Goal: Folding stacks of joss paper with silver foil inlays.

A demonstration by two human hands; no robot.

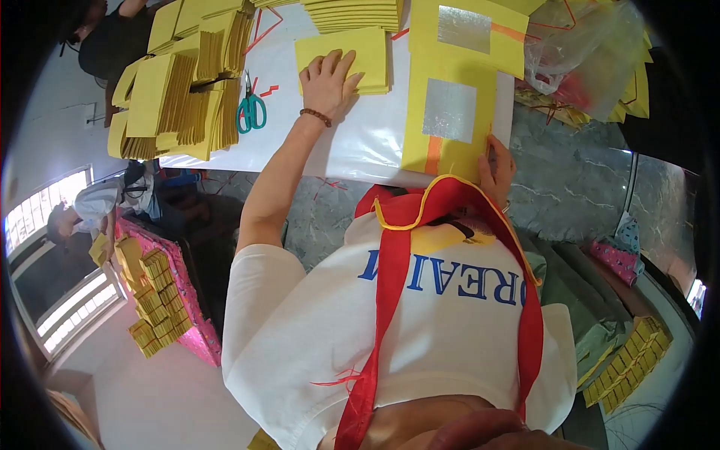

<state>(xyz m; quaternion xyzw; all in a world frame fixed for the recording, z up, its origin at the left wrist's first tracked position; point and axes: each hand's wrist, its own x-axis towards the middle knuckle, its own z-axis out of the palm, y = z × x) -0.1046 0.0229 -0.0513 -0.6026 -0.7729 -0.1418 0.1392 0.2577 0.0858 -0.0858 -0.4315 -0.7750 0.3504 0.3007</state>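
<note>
My left hand lies flat, fingers spread, on a small stack of yellow paper at the middle of the white-covered table. At the table's right side, my right hand closes on the right edge of a yellow sheet. That sheet bears a silver square and an orange strip. Part of my right hand's grip is hidden by the sheet's edge. Beyond it lies another yellow sheet with its own silver square.
Teal-handled scissors lie beside stacked yellow paper bundles at the left. More yellow paper sits at the back. A clear plastic bag is at the far right. Another person works by a pink-covered table.
</note>
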